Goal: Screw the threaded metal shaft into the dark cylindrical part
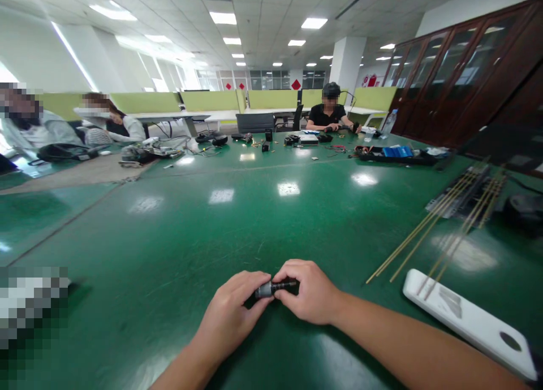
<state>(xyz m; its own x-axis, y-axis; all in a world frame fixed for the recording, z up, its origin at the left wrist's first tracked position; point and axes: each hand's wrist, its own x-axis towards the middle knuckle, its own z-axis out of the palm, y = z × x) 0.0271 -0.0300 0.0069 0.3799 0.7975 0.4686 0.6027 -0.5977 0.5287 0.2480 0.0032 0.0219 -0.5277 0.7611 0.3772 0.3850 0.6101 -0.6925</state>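
Both of my hands meet low in the middle of the view, just above a green table [263,220]. Between them is a small cylindrical part [275,289], silver-grey at its left end and black at its right. My left hand [232,311] pinches the grey end with thumb and fingers. My right hand [309,291] closes over the black end. Most of the part's black end is hidden under my right fingers.
Several thin brass-coloured rods [441,223] lie at the right, their tips over a white flat device [466,321]. A dark tray [396,154] with blue items sits farther back. One person sits at the far end, two more at the left, with tools and cables around them.
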